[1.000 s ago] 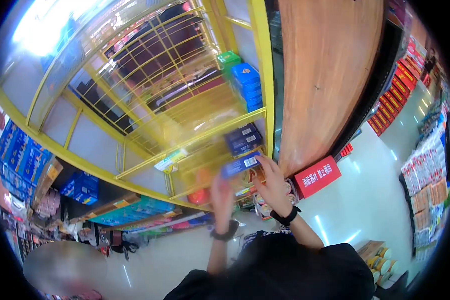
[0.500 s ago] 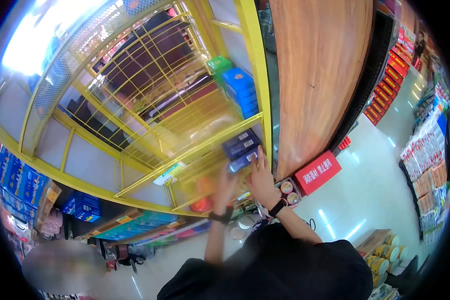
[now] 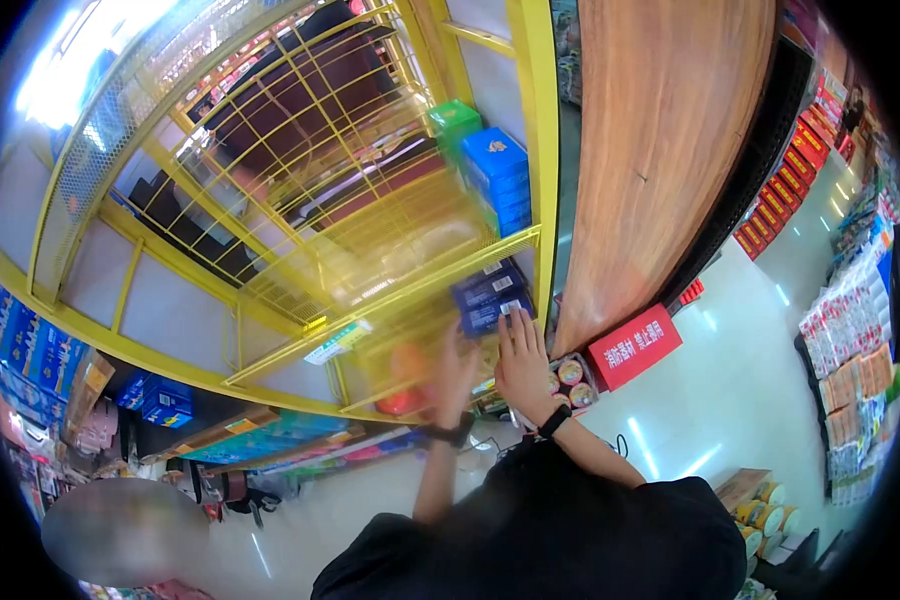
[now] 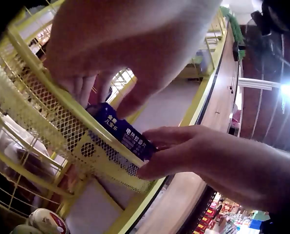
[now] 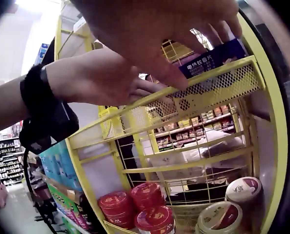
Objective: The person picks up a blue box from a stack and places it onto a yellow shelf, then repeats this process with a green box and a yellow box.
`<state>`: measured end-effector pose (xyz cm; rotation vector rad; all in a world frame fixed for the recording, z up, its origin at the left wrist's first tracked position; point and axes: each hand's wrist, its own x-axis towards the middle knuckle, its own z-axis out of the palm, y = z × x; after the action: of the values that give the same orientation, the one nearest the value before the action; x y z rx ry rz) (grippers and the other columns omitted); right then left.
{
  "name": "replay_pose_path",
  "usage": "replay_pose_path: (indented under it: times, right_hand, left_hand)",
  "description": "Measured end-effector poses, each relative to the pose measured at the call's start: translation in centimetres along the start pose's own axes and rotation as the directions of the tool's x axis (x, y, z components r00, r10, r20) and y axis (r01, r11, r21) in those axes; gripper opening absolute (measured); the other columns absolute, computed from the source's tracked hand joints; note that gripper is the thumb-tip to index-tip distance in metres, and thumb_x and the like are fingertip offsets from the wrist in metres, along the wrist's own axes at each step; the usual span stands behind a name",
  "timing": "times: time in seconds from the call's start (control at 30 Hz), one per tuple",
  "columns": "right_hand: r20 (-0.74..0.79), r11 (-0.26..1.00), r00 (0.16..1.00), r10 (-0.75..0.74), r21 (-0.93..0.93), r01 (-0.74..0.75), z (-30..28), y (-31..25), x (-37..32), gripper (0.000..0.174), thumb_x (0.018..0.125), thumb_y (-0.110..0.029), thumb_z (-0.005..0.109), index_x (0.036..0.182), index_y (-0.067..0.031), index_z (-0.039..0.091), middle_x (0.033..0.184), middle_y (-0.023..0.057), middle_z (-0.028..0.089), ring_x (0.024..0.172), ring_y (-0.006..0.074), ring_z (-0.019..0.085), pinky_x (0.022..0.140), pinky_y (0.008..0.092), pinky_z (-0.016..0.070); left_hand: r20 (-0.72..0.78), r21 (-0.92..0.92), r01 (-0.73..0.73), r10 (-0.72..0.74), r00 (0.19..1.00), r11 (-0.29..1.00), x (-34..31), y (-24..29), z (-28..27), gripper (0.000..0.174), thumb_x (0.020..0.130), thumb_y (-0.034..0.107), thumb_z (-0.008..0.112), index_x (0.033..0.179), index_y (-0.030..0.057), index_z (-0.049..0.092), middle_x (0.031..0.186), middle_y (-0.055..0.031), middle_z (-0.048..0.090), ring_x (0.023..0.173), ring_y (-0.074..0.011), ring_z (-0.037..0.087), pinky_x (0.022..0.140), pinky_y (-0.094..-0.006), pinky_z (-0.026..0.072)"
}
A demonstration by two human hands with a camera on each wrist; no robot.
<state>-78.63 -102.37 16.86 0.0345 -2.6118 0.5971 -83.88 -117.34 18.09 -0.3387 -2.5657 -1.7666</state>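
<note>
The right hand [image 3: 522, 368] holds the near dark blue box [image 3: 483, 318] narrowly, thumb on one side and fingers over the other; the left hand [image 3: 453, 372] is loosely open by its other end, contact unclear. Half a second ago the box sat askew; now it lines up with the dark blue boxes [image 3: 489, 282] in the yellow rack [image 3: 542, 120]. White characters mark its side. The mesh rim [image 5: 218, 87] stands before its lower part. Blue boxes [image 3: 497, 170] and a green box [image 3: 454, 120] stand above; red tins [image 5: 116, 207] sit below.
</note>
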Motion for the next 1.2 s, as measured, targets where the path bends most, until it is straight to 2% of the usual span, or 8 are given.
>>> replay_pose_path:
  times: [0.27, 0.47, 0.67, 0.87, 0.97, 1.07, 1.17, 1.2]
  right_hand:
    - [-0.009, 0.994, 1.000, -0.016, 0.112, 0.017, 0.4, 1.4, 1.7, 0.078, 0.086, -0.004, 0.064, 0.159, 0.0116, 0.038, 0.171, 0.0329, 0.029, 0.156, 0.0534, 0.031, 0.130, 0.0548, 0.0296]
    - [0.014, 0.993, 0.998, -0.061, 0.103, 0.060, 0.2, 1.5, 0.8, 0.081, 0.085, -0.003, 0.063, 0.160, 0.0132, 0.036, 0.174, 0.0350, 0.021, 0.158, 0.0558, 0.027, 0.130, 0.0554, 0.0292]
    - [0.038, 0.994, 0.998, -0.059, 0.099, 0.055, 0.6, 1.1, 1.3, 0.084, 0.081, -0.003, 0.062, 0.158, 0.0188, 0.035, 0.173, 0.0391, 0.018, 0.159, 0.0584, 0.021, 0.132, 0.0579, 0.0228]
    - [0.068, 0.995, 0.992, -0.103, 0.007, 0.103, 1.3, 2.0, 1.0, 0.081, 0.087, -0.009, 0.064, 0.157, 0.0197, 0.035, 0.173, 0.0396, 0.017, 0.160, 0.0579, 0.020, 0.133, 0.0573, 0.0213]
    - [0.075, 0.992, 0.990, -0.123, 0.044, 0.120, 0.2, 2.6, 0.9, 0.084, 0.087, -0.011, 0.068, 0.161, 0.0108, 0.036, 0.174, 0.0351, 0.019, 0.160, 0.0551, 0.023, 0.132, 0.0559, 0.0260]
    - [0.044, 0.978, 0.991, -0.124, 0.173, 0.115, -1.8, 3.7, -0.2, 0.085, 0.085, -0.010, 0.070, 0.162, 0.0054, 0.038, 0.175, 0.0311, 0.021, 0.158, 0.0522, 0.029, 0.129, 0.0558, 0.0318]
    - [0.070, 0.939, 0.996, -0.053, 0.343, 0.026, -5.0, 5.0, -2.9, 0.082, 0.083, -0.006, 0.069, 0.160, 0.0019, 0.043, 0.175, 0.0288, 0.023, 0.155, 0.0504, 0.035, 0.122, 0.0558, 0.0406]
    - [0.090, 0.916, 0.996, -0.020, 0.400, -0.018, -6.5, 5.4, -4.1, 0.081, 0.082, -0.005, 0.069, 0.159, 0.0010, 0.045, 0.175, 0.0282, 0.024, 0.154, 0.0499, 0.037, 0.120, 0.0557, 0.0438]
  left_hand:
    - [-0.024, -0.058, -0.021, 0.020, 1.000, 0.998, 0.5, -0.7, 1.0, 0.062, 0.099, 0.009, 0.071, 0.157, 0.0040, 0.049, 0.150, -0.0184, 0.064, 0.138, -0.0294, 0.061, 0.117, -0.0412, 0.0451]
    - [-0.066, -0.049, -0.067, 0.063, 0.996, 0.997, 0.4, -1.9, 1.5, 0.062, 0.097, 0.005, 0.071, 0.155, 0.0045, 0.050, 0.148, -0.0170, 0.064, 0.130, -0.0259, 0.064, 0.114, -0.0395, 0.0477]
    - [-0.063, -0.174, -0.020, 0.009, 0.998, 0.985, 1.5, -2.6, 1.4, 0.059, 0.099, 0.004, 0.069, 0.155, 0.0066, 0.049, 0.149, -0.0151, 0.063, 0.121, -0.0230, 0.064, 0.112, -0.0380, 0.0482]
    - [0.008, -0.276, 0.059, -0.059, 0.998, 0.959, 1.2, -1.7, 1.4, 0.061, 0.100, 0.004, 0.069, 0.156, 0.0048, 0.047, 0.153, -0.0157, 0.060, 0.137, -0.0267, 0.060, 0.117, -0.0390, 0.0450]
    - [-0.022, -0.205, -0.021, 0.017, 1.000, 0.979, 1.0, -2.3, 1.8, 0.061, 0.100, 0.003, 0.068, 0.156, 0.0026, 0.045, 0.157, -0.0163, 0.057, 0.144, -0.0289, 0.056, 0.122, -0.0401, 0.0419]
    - [-0.194, 0.053, -0.138, 0.146, 0.970, 0.989, -0.9, 1.2, 2.3, 0.060, 0.100, 0.000, 0.066, 0.156, 0.0018, 0.046, 0.161, -0.0164, 0.053, 0.145, -0.0301, 0.055, 0.125, -0.0411, 0.0389]
    - [-0.392, -0.139, -0.179, 0.112, 0.913, 0.974, -4.6, 3.4, 3.7, 0.047, 0.102, 0.003, 0.066, 0.148, 0.0017, 0.055, 0.149, -0.0143, 0.061, 0.137, -0.0275, 0.060, 0.119, -0.0390, 0.0438]
    - [-0.385, -0.161, -0.150, 0.078, 0.920, 0.976, -5.8, 3.3, 4.3, 0.040, 0.103, 0.003, 0.065, 0.143, 0.0015, 0.058, 0.142, -0.0129, 0.063, 0.132, -0.0255, 0.061, 0.116, -0.0377, 0.0455]
